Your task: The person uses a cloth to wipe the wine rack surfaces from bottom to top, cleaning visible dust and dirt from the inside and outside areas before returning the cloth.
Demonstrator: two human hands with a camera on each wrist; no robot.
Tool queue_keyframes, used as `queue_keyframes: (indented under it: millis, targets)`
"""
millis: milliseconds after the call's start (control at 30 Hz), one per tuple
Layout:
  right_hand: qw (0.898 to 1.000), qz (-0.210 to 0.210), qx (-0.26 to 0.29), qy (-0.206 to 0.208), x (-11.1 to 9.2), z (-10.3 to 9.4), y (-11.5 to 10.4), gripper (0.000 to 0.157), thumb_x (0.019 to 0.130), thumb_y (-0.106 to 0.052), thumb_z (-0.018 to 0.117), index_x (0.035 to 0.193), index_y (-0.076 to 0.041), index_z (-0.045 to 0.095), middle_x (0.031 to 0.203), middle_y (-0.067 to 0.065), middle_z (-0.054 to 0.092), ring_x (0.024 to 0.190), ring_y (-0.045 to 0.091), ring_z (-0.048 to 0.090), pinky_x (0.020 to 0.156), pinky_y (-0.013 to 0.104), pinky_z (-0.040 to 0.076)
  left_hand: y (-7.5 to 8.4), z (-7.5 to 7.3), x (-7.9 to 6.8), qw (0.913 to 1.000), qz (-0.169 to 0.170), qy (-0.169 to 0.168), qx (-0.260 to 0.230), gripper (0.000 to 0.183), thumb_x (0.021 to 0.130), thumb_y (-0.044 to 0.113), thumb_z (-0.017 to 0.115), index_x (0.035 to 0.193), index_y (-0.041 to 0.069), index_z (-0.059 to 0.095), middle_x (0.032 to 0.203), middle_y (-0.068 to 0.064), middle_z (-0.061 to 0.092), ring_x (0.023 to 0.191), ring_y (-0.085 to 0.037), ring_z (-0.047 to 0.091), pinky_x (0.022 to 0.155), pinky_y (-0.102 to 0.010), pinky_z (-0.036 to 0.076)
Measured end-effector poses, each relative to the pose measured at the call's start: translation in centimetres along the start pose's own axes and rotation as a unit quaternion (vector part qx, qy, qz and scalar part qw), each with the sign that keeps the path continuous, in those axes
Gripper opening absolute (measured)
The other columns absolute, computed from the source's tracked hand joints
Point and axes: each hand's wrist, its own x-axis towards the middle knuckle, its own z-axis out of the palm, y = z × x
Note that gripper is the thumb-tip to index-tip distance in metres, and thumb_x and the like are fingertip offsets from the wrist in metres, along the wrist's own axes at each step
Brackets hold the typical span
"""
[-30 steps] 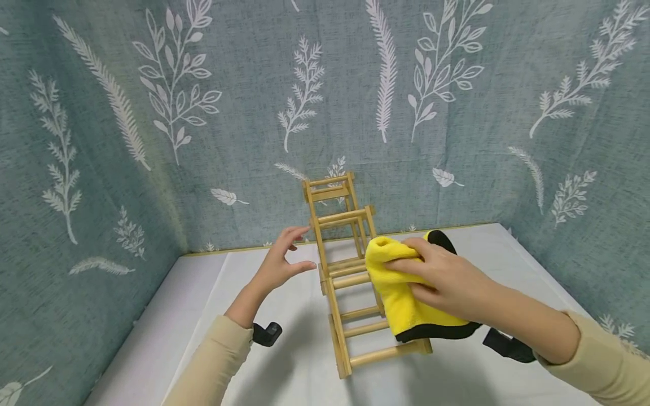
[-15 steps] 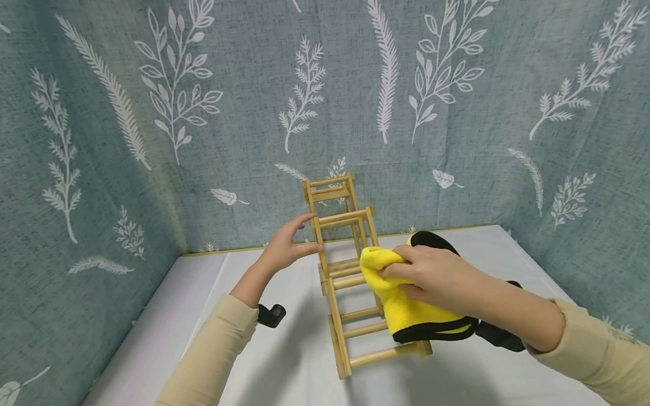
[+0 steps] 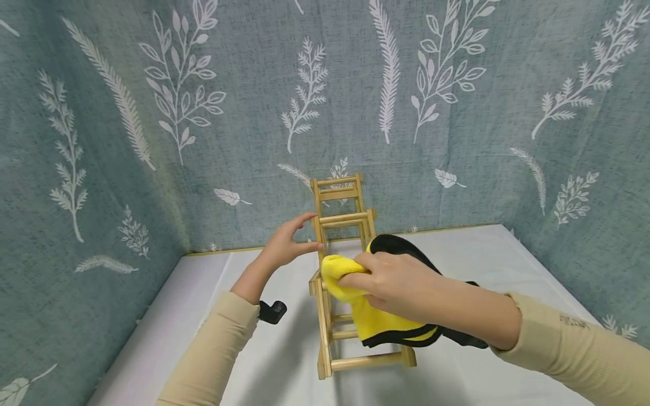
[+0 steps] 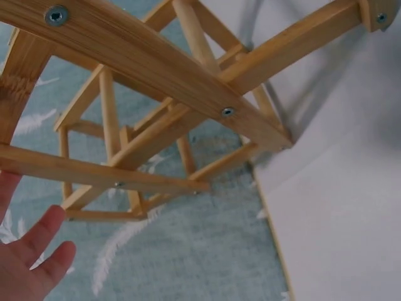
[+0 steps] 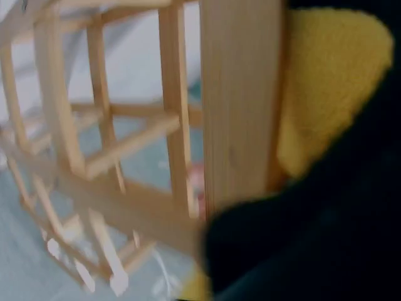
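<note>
A wooden folding rack [image 3: 345, 217] with crossed legs and round rungs stands in the middle of the head view. My left hand [image 3: 286, 243] is at its left rail, with thumb and forefinger spread and their tips against or very near the wood. In the left wrist view, one finger meets a wooden bar [image 4: 75, 168] and other fingers stay apart from it. My right hand [image 3: 393, 282] grips a yellow cloth [image 3: 381, 318] with black edging, bunched over the rack's right side. The right wrist view has the yellow cloth [image 5: 332, 81] beside a broad slat [image 5: 241, 94].
Under the rack is a white tabletop [image 3: 244, 361]. Blue-grey fabric [image 3: 254, 101] with white leaf prints walls the back and both sides. Black wrist mounts [image 3: 272, 312] stick out from both wrists.
My right hand has moved left with the cloth, and the rack's near end has shifted left with it. My left hand has risen and moved right to the rack's rail.
</note>
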Motion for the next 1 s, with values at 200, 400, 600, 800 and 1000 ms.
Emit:
queue_keyframes:
  millis: [200,400,600,800,1000]
  targets:
    - [0.998,0.055,-0.032,-0.014,-2.0,-1.0,0.6,0.035,0.070,-0.004,0.074,0.097,-0.019,0.059,0.078,0.000,0.046,0.057,0.010,0.036,0.045,0.016,0.033,0.3,0.0,-0.1,0.9999,-0.007,0.008,0.009,0.071,0.079,0.034,0.071,0.140,0.021,0.038,0.142,-0.008,0.039,0.125,-0.033,0.040,0.092,-0.054,0.039]
    - [0.995,-0.007,-0.085,0.043,-1.2,0.4,-0.2,0.038,0.066,-0.007,0.078,0.098,-0.018,0.061,0.082,0.002,0.050,0.055,0.012,0.038,0.044,0.016,0.037,0.7,0.2,0.1,0.9992,0.006,0.020,0.033,0.071,0.078,0.037,0.071,0.140,0.022,0.039,0.138,-0.011,0.043,0.122,-0.034,0.043,0.091,-0.053,0.040]
    - [0.985,-0.120,-0.077,0.098,-0.4,1.6,-3.7,0.026,0.074,-0.019,0.075,0.098,-0.021,0.065,0.088,-0.001,0.052,0.057,0.009,0.041,0.048,0.011,0.035,0.6,0.5,0.3,0.9994,-0.003,0.011,0.033,0.072,0.077,0.040,0.070,0.140,0.025,0.038,0.140,-0.011,0.042,0.123,-0.032,0.042,0.091,-0.053,0.040]
    - [0.979,-0.181,-0.097,0.014,-0.3,2.5,-6.5,0.018,0.080,-0.023,0.069,0.096,-0.025,0.060,0.083,-0.005,0.045,0.056,0.008,0.026,0.044,0.013,0.016,0.5,0.5,0.3,0.9999,-0.001,0.007,0.008,0.073,0.079,0.037,0.070,0.142,0.023,0.035,0.142,-0.010,0.038,0.126,-0.033,0.040,0.092,-0.054,0.039]
    - [0.979,-0.086,-0.180,-0.046,2.1,1.3,-4.8,0.021,0.078,-0.027,0.071,0.095,-0.023,0.061,0.084,-0.001,0.047,0.056,0.011,0.035,0.040,0.017,0.024,0.3,0.5,0.1,0.9998,0.018,0.012,0.000,0.071,0.080,0.034,0.070,0.142,0.019,0.036,0.143,-0.010,0.038,0.125,-0.034,0.040,0.093,-0.054,0.039]
